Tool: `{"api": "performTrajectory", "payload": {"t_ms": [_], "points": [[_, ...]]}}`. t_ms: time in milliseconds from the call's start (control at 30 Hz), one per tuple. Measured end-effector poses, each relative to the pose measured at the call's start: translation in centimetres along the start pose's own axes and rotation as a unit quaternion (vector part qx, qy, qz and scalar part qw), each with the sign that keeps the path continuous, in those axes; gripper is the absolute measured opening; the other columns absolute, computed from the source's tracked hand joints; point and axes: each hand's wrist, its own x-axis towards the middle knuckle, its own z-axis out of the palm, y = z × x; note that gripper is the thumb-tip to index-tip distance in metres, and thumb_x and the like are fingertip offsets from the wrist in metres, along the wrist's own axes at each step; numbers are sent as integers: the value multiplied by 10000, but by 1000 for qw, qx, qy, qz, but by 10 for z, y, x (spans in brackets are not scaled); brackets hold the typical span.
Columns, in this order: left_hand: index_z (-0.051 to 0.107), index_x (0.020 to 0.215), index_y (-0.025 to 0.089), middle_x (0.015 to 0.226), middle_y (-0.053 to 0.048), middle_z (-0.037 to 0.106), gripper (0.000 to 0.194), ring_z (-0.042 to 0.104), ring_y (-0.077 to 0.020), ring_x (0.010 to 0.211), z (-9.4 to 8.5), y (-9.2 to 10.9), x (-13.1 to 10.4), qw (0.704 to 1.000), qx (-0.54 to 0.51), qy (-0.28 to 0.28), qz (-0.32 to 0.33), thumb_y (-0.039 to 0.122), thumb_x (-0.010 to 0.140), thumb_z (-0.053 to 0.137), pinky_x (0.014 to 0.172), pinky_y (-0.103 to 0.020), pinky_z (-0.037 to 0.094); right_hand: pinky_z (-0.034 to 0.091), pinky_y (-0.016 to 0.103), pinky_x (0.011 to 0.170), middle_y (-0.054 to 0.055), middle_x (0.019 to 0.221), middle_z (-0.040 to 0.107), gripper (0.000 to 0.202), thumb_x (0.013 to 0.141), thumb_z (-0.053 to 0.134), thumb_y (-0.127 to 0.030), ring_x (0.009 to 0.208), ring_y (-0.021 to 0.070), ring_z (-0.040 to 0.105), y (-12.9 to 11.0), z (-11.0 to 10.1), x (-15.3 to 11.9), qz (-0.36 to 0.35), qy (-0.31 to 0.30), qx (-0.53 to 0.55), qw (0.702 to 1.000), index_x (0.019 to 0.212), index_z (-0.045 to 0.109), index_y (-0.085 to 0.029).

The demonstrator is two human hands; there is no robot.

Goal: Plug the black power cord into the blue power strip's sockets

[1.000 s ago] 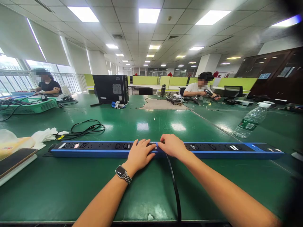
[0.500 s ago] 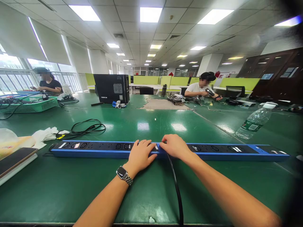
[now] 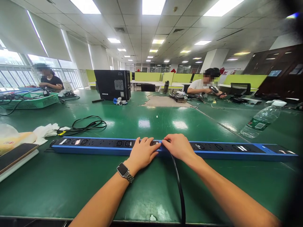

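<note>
One long blue power strip (image 3: 94,150), laid across green surface (image 3: 94,179). On its middle: left hand (image 3: 141,153), fingers spread; right hand (image 3: 180,147) beside, fingers curled near black cable (image 3: 181,194), pinching or not, impossible to see.

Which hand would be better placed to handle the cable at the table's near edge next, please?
Probably the right hand: the cable leads up to it, and its fingers are bent there. The left hand lies spread on the strip, farther from the cable.
</note>
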Motion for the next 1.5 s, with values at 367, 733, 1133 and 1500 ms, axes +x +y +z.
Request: {"api": "performTrajectory", "payload": {"t_ms": [367, 733, 1133, 1500], "points": [[471, 1377, 376, 1419, -88, 504, 396, 469, -293, 1272, 1, 0, -1, 1000, 15, 1, 7, 393, 992, 377, 1055, -585, 349, 374, 244, 500, -3, 589, 670, 248, 755, 565, -369, 530, 136, 558, 29, -101, 11, -1, 76, 16, 997, 728, 760, -218], [475, 1372, 402, 1418, -68, 506, 396, 470, -277, 1271, 4, -1, 0, 1000, 8, 3, -1, 421, 984, 395, 1071, -577, 341, 448, 269, 610, 32, 779, 738, 309, 799, 523, -436, 744, 201, 663, 119, -41, 0, 67, -29, -47, 996, 841, 767, -250], [489, 1362, 390, 1396, -70, 523, 391, 474, -272, 1261, 2, 1, -1, 1000, 3, 12, -3, 402, 979, 413, 1069, -563, 341, 409, 284, 574, 19, 668, 687, 329, 818, 491, -424, 634, 183, 616, 114, -41, -9, 14, -32, -13, 999, 863, 737, -211], [497, 1362, 374, 1412, -81, 516, 391, 475, -278, 1269, 1, 1, -2, 1000, -3, 5, -2, 404, 984, 400, 1074, -575, 337, 409, 270, 600, 25, 722, 709, 300, 810, 507, -411, 692, 185, 631, 130, -52, 0, 21, -53, -49, 997, 843, 738, -223]]}}
